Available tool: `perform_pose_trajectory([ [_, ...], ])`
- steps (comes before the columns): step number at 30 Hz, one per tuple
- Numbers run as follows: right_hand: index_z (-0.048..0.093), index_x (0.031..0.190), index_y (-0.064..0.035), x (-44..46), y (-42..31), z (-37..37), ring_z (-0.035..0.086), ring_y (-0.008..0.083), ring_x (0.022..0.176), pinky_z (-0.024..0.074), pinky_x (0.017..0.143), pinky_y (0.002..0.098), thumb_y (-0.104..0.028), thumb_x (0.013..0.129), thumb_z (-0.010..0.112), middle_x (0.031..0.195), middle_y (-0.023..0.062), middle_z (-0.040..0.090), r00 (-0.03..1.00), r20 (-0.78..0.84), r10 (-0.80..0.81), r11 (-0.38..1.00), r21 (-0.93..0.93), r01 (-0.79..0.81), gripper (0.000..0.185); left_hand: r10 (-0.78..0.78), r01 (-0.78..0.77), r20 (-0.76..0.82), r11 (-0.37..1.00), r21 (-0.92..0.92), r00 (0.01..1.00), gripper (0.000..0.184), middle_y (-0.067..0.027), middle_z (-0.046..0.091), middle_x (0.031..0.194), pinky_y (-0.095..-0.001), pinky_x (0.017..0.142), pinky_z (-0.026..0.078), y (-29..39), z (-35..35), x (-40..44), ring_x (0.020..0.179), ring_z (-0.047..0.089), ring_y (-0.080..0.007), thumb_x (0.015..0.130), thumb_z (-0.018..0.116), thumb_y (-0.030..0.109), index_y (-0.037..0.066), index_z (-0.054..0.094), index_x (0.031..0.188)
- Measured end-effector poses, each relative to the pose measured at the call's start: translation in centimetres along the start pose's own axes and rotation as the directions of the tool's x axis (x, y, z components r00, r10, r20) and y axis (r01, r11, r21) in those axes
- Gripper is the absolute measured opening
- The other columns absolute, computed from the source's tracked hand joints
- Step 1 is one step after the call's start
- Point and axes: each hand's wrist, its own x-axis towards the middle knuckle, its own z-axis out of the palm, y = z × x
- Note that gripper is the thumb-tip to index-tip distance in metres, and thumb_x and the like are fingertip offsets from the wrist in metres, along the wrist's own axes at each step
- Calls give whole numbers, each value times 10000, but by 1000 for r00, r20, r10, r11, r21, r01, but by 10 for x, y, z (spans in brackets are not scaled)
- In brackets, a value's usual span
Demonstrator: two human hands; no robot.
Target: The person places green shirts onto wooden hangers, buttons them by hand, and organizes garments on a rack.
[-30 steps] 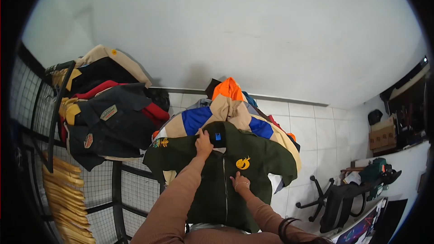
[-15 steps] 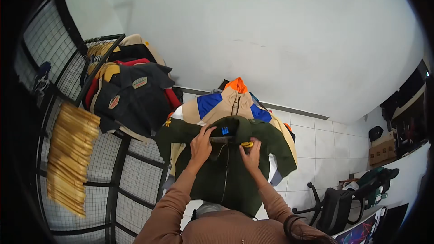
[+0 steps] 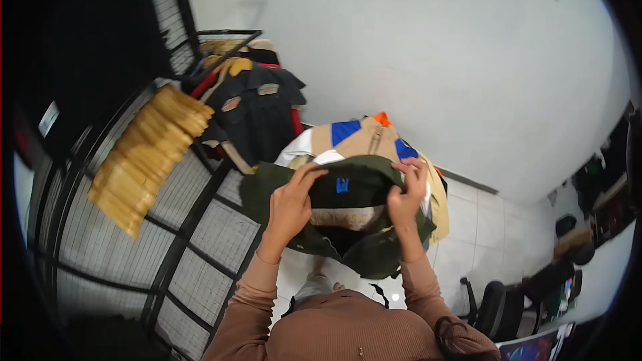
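Observation:
A dark green zip jacket [image 3: 364, 254] hangs between my two hands, its neck spread wide and facing me. A blue label [image 3: 342, 185] shows inside the back of the neck, above a pale patterned band. My left hand [image 3: 291, 207] grips the jacket's left edge near the collar, fingertips curled over the cloth. Pinched in my right hand [image 3: 408, 197] is the opposite side of the collar. Just beyond the jacket lies a beige, blue and white jacket [image 3: 344, 135] with an orange collar, partly covered by the green one.
Dark shirts [image 3: 257, 107] hang on a black metal rack at the left. Several wooden hangers [image 3: 150, 157] hang in a row on the black mesh frame [image 3: 190, 230]. An office chair [image 3: 498, 304] stands at lower right, and a white wall [image 3: 435, 60] rises behind.
The green jacket has been lifted off the pile and its neck opened toward me. My right hand has moved up to the collar. The view has shifted left.

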Motion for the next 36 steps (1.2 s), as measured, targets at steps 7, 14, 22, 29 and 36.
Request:
perform_pose_trajectory([
  [7,638,769,9,-24,-59,-8,408,87,592,278,499,210,110,524,399,809,46,545,919,393,-36,934,339,-108,357,-84,80,124,996,38,989,644,-22,554,1234,-353,553,458,-15,-93,-99,718,613,-286,604,456,-105,198,574,1161],
  [14,682,794,-3,-67,-138,38,462,104,613,329,512,207,68,507,430,850,62,593,628,731,-266,855,480,-196,389,-221,213,165,975,65,961,764,14,560,1245,-313,531,451,-35,-176,-225,726,612,-262,571,437,-102,271,563,1226],
  [22,652,898,-9,-147,-281,110,431,120,596,355,540,220,54,540,475,907,73,576,287,800,-527,764,594,-251,404,-557,548,4,818,175,830,747,-6,579,1220,-324,538,473,-34,-298,-355,741,623,-277,580,421,-106,259,570,1214],
  [29,553,1066,-31,-201,-374,169,439,106,611,358,559,222,51,590,523,916,63,511,-74,759,-647,746,611,-266,484,-498,582,-323,770,263,805,589,-29,590,1168,-327,609,502,-43,-373,-416,765,630,-278,608,432,-107,132,600,1120],
  [36,527,1097,-37,-219,-433,299,490,142,708,398,622,248,-95,746,687,992,79,498,-170,707,-687,707,595,-382,390,-555,636,-312,697,330,771,552,-8,576,1173,-321,628,514,-80,-405,-437,793,631,-257,611,468,-104,113,600,1102],
])
